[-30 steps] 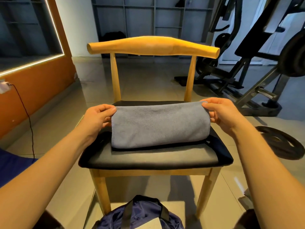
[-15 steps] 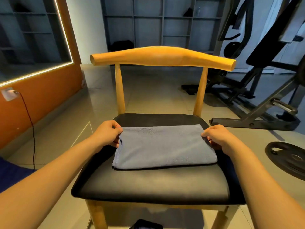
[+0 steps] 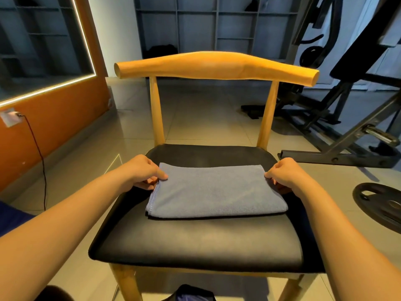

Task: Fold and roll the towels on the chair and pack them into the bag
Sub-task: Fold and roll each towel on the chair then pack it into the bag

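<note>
Symmetrically, left hand (image 3: 142, 173) and right hand (image 3: 284, 175), fingers curled, pinch the towel (image 3: 216, 192) at its ends.

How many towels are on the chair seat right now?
1: a grey towel, folded flat mid-seat on the chair, with the left hand and right hand pinching its far corners. The dark edge beneath it might be another cloth; I cannot tell.

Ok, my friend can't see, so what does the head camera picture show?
A left hand and a right hand hold the far corners of a folded grey towel lying flat on the black seat of a wooden chair. Nearby on the floor sit gym machines and a weight plate.
</note>
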